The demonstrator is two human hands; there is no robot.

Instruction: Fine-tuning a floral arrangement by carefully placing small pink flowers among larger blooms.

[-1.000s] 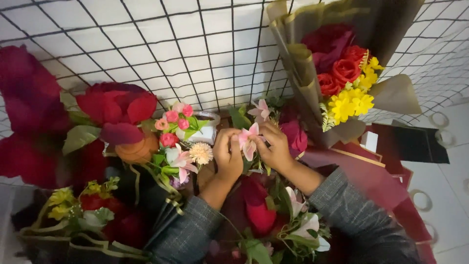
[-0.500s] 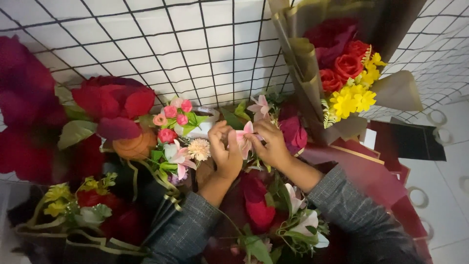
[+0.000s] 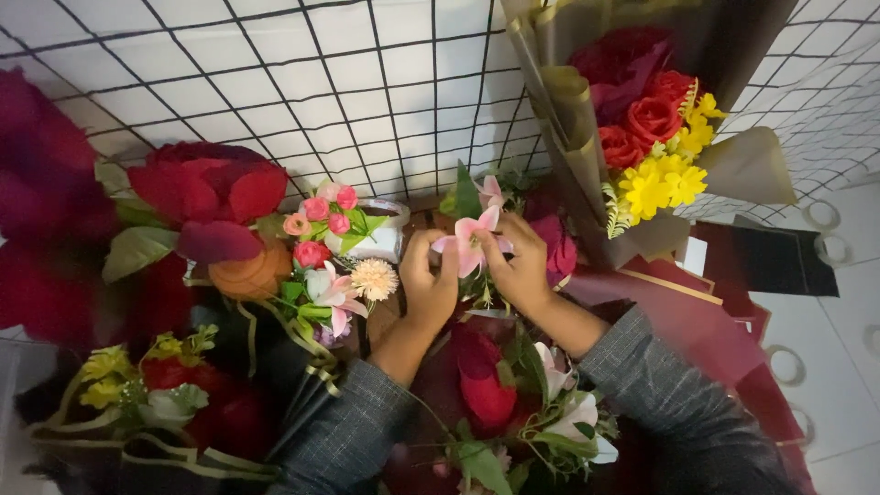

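Right in the middle of the shot, your two hands meet on a pale pink lily bloom [image 3: 469,240]. Your left hand [image 3: 429,286] pinches it from the left edge, fingers curled over the petals, and your right hand [image 3: 521,266] closes in from the other side, so both are clamped on the same flower with barely any gap between them. Looks like you're holding it by the head because the stem is buried down in the greenery where you can't see it.

That lily sits above a red rose [image 3: 484,385] with white lilies [image 3: 570,423] close to your sleeves, so the bloom is at the far edge of that cluster, near the wire grid panel [image 3: 275,73] behind.

Just left of your left hand there's a small mixed posy [image 3: 332,240] with pink buds and a cream pompom flower [image 3: 374,279], touching nothing you hold. Further left is a big red rose [image 3: 206,192]. Up right, a wrapped bouquet [image 3: 642,119] of red roses and yellow daisies leans against the grid, well apart from your hands.
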